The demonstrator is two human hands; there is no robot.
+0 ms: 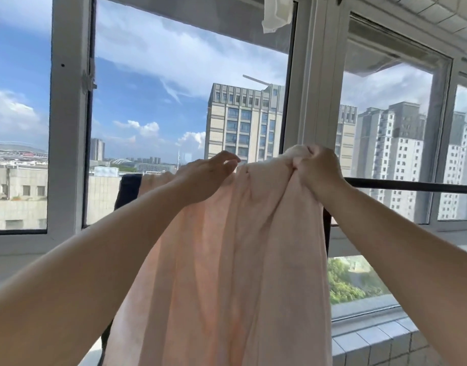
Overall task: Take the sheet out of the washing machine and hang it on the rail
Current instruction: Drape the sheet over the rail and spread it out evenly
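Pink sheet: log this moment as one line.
stage: hanging | pink sheet: draped over black rail | right hand: grips bunched top | left hand: open, on sheet

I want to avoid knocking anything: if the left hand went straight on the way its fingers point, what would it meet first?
Probably the bunched top of the pink sheet that the right hand grips beside the left hand; depth is unclear.

At my twelve o'clock a tall beige building (243,122) fills the window glass; grey apartment towers (396,154) at two, a white cloth (275,14) hanging overhead at one, a dark garment (128,191) at nine
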